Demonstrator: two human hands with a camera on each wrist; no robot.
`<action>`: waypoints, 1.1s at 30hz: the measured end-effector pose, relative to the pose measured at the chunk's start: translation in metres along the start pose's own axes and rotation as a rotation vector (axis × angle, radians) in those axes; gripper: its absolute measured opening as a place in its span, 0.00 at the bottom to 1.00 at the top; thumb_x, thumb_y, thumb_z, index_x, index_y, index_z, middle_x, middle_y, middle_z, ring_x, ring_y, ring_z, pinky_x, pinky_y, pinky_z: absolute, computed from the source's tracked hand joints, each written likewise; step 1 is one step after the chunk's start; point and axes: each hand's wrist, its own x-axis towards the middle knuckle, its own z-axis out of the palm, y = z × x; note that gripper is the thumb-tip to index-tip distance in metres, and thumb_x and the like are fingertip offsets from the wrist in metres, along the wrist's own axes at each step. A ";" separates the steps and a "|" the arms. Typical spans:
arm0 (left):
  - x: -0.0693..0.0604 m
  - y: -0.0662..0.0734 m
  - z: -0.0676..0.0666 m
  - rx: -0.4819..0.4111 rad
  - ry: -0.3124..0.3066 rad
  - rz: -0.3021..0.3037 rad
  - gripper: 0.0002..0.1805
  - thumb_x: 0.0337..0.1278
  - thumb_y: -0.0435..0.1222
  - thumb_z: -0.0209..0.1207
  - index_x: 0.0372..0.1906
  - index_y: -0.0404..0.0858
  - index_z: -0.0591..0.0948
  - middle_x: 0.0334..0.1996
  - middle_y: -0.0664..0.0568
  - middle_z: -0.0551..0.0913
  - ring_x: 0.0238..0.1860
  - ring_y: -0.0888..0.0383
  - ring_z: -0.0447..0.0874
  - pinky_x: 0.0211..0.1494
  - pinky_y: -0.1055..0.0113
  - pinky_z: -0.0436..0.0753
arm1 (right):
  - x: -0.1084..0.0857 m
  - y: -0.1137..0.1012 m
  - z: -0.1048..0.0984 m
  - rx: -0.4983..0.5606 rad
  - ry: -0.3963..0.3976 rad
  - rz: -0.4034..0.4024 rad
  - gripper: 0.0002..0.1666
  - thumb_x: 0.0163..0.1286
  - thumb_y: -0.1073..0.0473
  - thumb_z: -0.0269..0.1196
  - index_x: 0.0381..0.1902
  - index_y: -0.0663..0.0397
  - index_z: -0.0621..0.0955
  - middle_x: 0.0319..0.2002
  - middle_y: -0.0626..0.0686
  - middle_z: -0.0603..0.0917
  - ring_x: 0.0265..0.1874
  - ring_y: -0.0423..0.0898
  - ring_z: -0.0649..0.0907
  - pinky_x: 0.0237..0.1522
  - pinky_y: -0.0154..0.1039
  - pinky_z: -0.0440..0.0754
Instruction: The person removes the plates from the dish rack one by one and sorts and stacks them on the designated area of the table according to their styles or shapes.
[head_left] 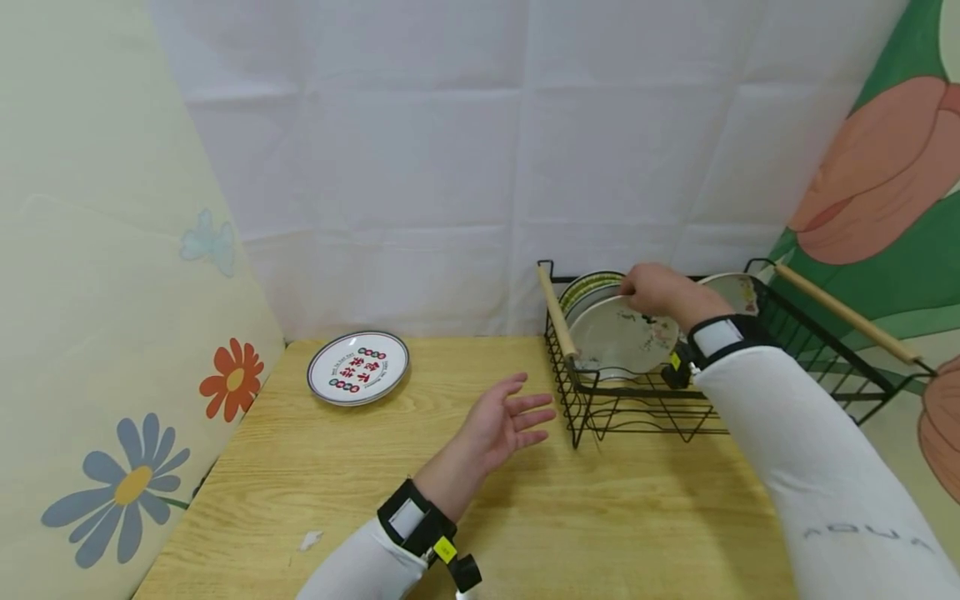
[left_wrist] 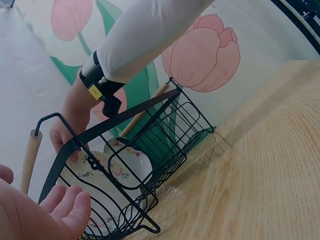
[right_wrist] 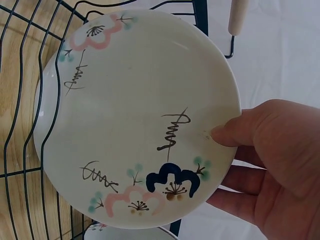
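My right hand (head_left: 660,292) pinches the rim of a cream plate (right_wrist: 135,115) painted with pink and dark blue flowers, thumb on its face and fingers behind. That plate stands on edge inside a black wire dish rack (head_left: 652,392) with wooden handles. Behind it in the head view are green-rimmed plates (head_left: 585,287), also on edge. Another flowered plate (head_left: 731,292) leans farther right in the rack, partly hidden by my right arm. Left of the rack, my left hand (head_left: 504,425) hovers over the table, fingers spread and holding nothing.
A white plate with red lettering (head_left: 358,368) lies at the table's back left. A small pale scrap (head_left: 310,540) is on the wooden table (head_left: 247,500) near the front left. White cloth (head_left: 405,167) hangs behind, and flower-printed walls stand at both sides.
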 end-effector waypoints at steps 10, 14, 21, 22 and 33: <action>0.000 0.000 -0.003 -0.006 0.000 -0.002 0.31 0.78 0.46 0.45 0.80 0.44 0.60 0.68 0.33 0.76 0.68 0.39 0.79 0.66 0.48 0.82 | -0.005 0.010 -0.005 -0.022 0.039 -0.044 0.20 0.69 0.72 0.52 0.53 0.68 0.85 0.51 0.69 0.86 0.43 0.59 0.85 0.46 0.57 0.85; -0.001 0.003 -0.004 -0.005 0.006 0.016 0.32 0.78 0.47 0.45 0.80 0.43 0.59 0.69 0.33 0.76 0.69 0.37 0.77 0.67 0.47 0.81 | -0.008 0.008 -0.019 -0.029 0.073 -0.052 0.19 0.69 0.72 0.54 0.52 0.69 0.85 0.51 0.71 0.86 0.45 0.62 0.85 0.47 0.58 0.85; -0.002 0.011 -0.008 -0.021 0.017 0.023 0.31 0.78 0.46 0.45 0.80 0.44 0.59 0.70 0.32 0.74 0.69 0.38 0.78 0.67 0.48 0.81 | -0.015 0.011 -0.046 0.014 0.063 -0.021 0.19 0.69 0.70 0.55 0.53 0.68 0.85 0.47 0.69 0.87 0.37 0.56 0.84 0.36 0.49 0.84; -0.002 0.012 -0.008 -0.024 0.018 0.021 0.31 0.78 0.46 0.45 0.80 0.44 0.59 0.70 0.32 0.74 0.69 0.38 0.77 0.67 0.48 0.81 | -0.017 0.013 -0.049 0.015 0.063 -0.025 0.18 0.69 0.69 0.56 0.53 0.68 0.85 0.46 0.68 0.87 0.38 0.56 0.84 0.38 0.51 0.84; -0.005 0.022 -0.010 -0.045 0.014 0.026 0.31 0.79 0.46 0.45 0.80 0.46 0.59 0.71 0.33 0.74 0.69 0.40 0.78 0.69 0.48 0.80 | -0.033 0.031 -0.078 0.201 0.085 0.029 0.23 0.77 0.59 0.58 0.60 0.73 0.80 0.47 0.71 0.86 0.37 0.56 0.87 0.39 0.51 0.87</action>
